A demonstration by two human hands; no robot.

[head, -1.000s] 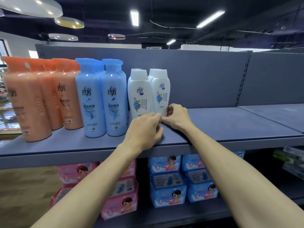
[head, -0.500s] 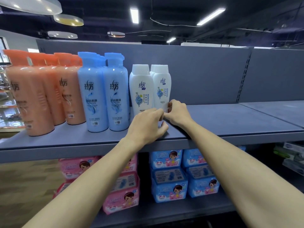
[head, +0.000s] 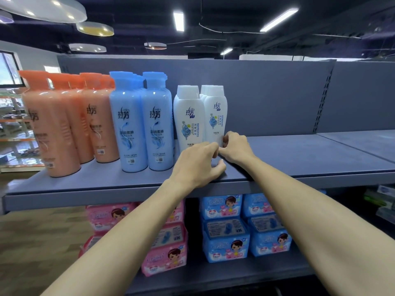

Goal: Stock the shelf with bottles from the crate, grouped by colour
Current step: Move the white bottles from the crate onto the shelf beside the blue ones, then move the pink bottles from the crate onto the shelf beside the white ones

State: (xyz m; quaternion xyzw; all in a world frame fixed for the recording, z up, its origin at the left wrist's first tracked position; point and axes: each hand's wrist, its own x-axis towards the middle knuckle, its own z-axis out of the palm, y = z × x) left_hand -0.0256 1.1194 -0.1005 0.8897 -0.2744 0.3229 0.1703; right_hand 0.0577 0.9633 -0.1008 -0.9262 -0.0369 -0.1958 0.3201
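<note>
Staying curled on the white bottles (head: 215,116): both hands' fingers (head: 229,137).

a dark ceiling (head: 235,22) runs overhead, far above the hands, with long strip lights (head: 179,21) and round hanging lamps (head: 95,28) up to their left. a grey back panel (head: 267,92) stands behind them. wood-look floor (head: 38,242) lies below to the left, and a bright window (head: 8,69) sits at far left.
</note>
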